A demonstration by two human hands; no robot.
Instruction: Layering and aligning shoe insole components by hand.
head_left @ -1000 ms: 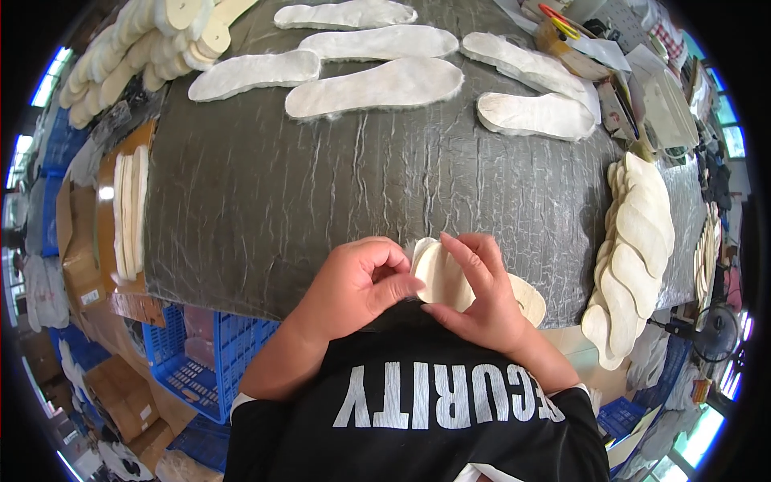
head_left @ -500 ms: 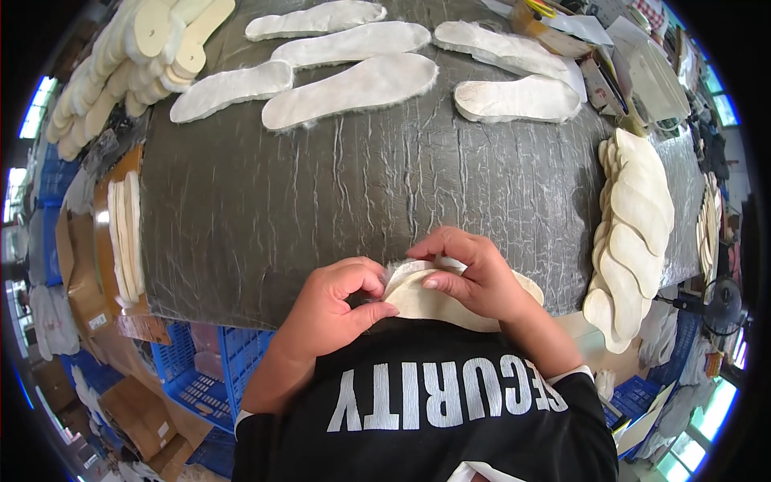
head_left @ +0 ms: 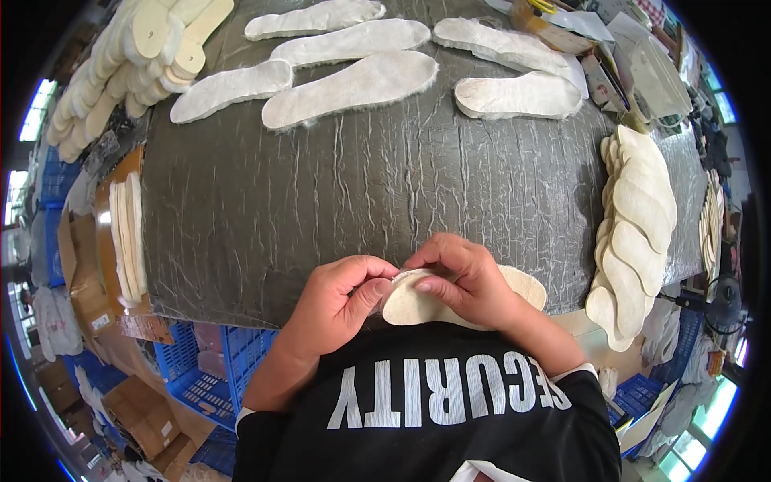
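A cream insole (head_left: 414, 308) with a pale fleecy layer at its upper edge lies at the table's near edge, against my black shirt. My right hand (head_left: 470, 281) pinches its far edge near the left end, thumb on the cream face and fingers behind. Under that hand the middle of the insole is partly hidden; its other end shows past the wrist. My left hand (head_left: 341, 301) is closed at the insole's left tip, thumb and forefinger curled together on the edge. What exactly lies between those fingertips is hard to see.
Several white fleecy insoles (head_left: 353, 90) lie across the far side of the dark, wrinkled table cover (head_left: 361, 193). Overlapping cream insoles (head_left: 638, 233) line the right side. Stacked insoles (head_left: 148, 36) fill the far left. Blue crates (head_left: 201, 377) stand below left; a fan (head_left: 723, 305) is at right.
The two layers at the left end, parted before, now sit closer together. My left thumb has drawn back from the cream face toward the tip, and my fingertips have come nearer each other.
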